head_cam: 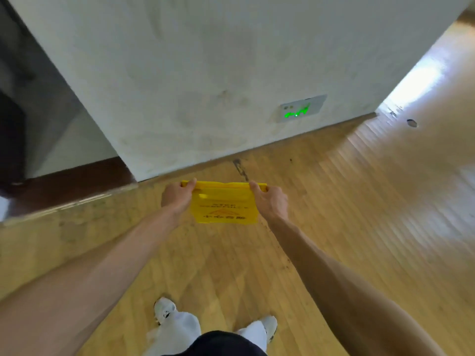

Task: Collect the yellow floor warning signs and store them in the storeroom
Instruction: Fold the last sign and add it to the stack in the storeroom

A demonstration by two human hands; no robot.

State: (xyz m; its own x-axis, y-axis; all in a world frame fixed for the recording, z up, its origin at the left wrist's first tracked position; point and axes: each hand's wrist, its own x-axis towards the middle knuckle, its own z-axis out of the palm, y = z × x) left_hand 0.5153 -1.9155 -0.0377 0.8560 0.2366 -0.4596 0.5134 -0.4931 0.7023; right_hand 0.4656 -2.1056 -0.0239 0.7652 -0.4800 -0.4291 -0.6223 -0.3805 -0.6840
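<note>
A yellow floor warning sign (223, 205) hangs folded flat in front of me, above the wooden floor, its printed face toward the camera. My left hand (177, 197) grips its top left corner. The top right corner is held by my right hand (270, 201). Both arms reach straight forward. The sign's lower edge hangs free, close to a white wall corner.
A white wall (205, 86) with a low green-lit exit plate (299, 110) stands straight ahead. A dark doorway threshold (72, 183) opens at the left. Wooden floor (372, 201) runs to the right along the wall. My white shoes (164, 310) are below.
</note>
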